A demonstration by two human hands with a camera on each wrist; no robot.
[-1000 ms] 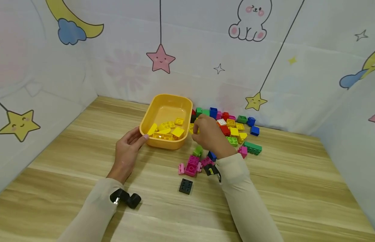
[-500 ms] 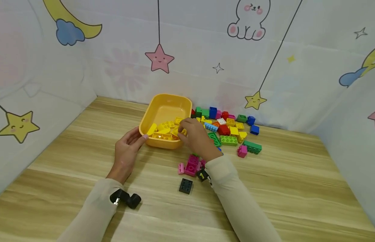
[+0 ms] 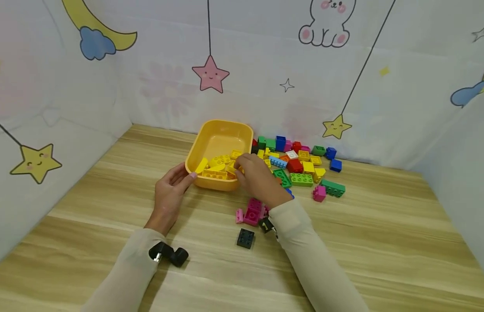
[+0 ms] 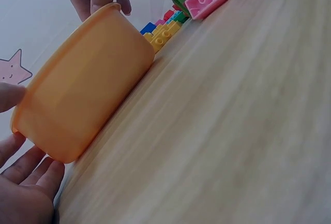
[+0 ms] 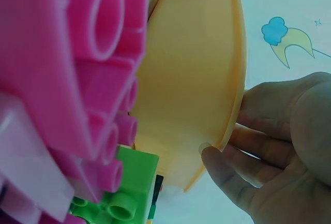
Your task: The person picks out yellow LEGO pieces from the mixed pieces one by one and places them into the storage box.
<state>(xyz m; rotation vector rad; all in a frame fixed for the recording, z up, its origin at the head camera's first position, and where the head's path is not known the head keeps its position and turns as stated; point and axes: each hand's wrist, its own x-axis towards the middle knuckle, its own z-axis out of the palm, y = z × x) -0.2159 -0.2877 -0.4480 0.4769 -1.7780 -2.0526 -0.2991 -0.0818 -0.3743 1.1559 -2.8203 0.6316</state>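
A yellow plastic bin [image 3: 216,185] stands on the table with several yellow toy bricks [image 3: 214,173] in its near end. My left hand [image 3: 169,195] grips its near left corner, thumb at the rim and fingers along the outer wall. My right hand [image 3: 257,175] is at the right rim, fingers reaching over into the bin. In the right wrist view one fingertip of the right hand [image 5: 274,167] shows against the outer wall; the others pass behind the rim. Those fingertips are hidden, so I cannot tell whether they hold a brick.
Mixed bricks lie right of the bin, among them a lime green brick [image 3: 301,180], a red brick [image 3: 294,166] and a dark green brick [image 3: 333,188]. Nearer me are magenta bricks [image 3: 252,212] and a black brick [image 3: 245,238]. A printed cloth [image 3: 261,104] backs the table.
My right hand has moved left from the brick pile to the bin's right rim and stayed there over the last half second. The left hand keeps its grip on the bin.
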